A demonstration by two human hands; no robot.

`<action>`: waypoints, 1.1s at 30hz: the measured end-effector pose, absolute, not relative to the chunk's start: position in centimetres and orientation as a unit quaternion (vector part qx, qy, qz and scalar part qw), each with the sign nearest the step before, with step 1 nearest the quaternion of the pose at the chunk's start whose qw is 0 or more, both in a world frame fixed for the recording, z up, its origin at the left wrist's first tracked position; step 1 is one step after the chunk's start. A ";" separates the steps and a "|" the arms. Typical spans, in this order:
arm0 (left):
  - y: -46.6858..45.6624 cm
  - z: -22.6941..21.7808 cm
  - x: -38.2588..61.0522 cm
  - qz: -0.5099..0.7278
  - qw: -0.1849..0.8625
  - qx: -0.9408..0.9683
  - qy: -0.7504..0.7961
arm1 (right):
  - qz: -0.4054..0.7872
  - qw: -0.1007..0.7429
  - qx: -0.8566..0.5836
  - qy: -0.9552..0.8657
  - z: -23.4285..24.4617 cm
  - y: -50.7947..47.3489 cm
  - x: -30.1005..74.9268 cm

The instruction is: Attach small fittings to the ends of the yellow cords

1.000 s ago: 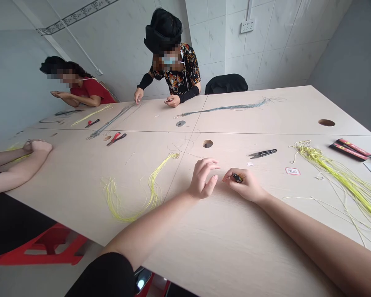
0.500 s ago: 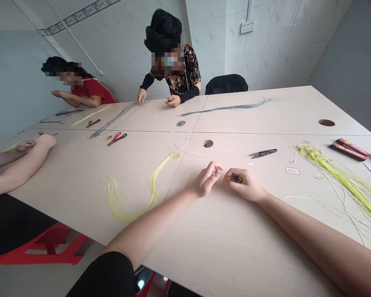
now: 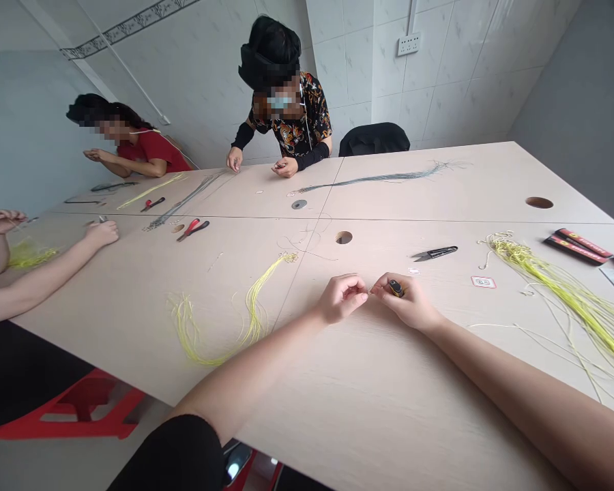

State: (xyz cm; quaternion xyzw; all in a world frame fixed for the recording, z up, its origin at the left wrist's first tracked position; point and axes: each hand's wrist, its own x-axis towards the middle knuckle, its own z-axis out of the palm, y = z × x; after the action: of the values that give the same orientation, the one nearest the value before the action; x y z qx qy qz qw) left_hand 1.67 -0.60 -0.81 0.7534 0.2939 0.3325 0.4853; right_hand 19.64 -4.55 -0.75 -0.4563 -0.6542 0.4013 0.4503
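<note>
My left hand (image 3: pixel 344 298) is closed in a pinch, thumb against fingers, over the table. At its fingertips is something thin and tiny that I cannot make out. My right hand (image 3: pixel 403 301) is closed, and its fingertips nearly meet the left ones. Out of its grip pokes the dark end of a small black-and-yellow tool (image 3: pixel 396 288); the hand hides the rest. Beyond the right hand lie black thread snips (image 3: pixel 436 254) and a small white label (image 3: pixel 414 271). A bundle of yellow cords (image 3: pixel 256 300) curves over the table left of my left hand.
Another yellow cord bundle with hooks (image 3: pixel 557 279) lies at right, near black-and-red packets (image 3: pixel 580 245) and a red-bordered label (image 3: pixel 484 282). Red-handled pliers (image 3: pixel 193 229) and grey strands (image 3: pixel 383 178) lie farther off. The table has round holes (image 3: pixel 344 237). Several people work around it.
My left fingers have closed from a looser pose into a pinch, and the fingertips of both hands have come together. At far left, a co-worker's hands have moved apart.
</note>
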 end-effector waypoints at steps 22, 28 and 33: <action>-0.7 -0.4 2.0 0.329 0.563 0.664 0.366 | 0.384 0.447 -0.485 -0.646 -0.8 -4.4 19.6; -0.8 -0.5 1.9 0.339 0.553 0.669 0.363 | 0.391 0.461 -0.490 -0.628 -0.8 -4.3 19.6; -0.7 -0.6 1.8 0.360 0.534 0.679 0.353 | 0.422 0.499 -0.525 -0.545 -0.8 -4.1 19.7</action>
State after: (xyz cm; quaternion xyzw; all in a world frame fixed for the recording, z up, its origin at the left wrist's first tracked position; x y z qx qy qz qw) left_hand 1.79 -0.69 -0.62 0.6790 0.3530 0.3601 0.5336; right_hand 19.69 -4.06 -0.85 -0.5246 -0.5454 0.4224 0.4989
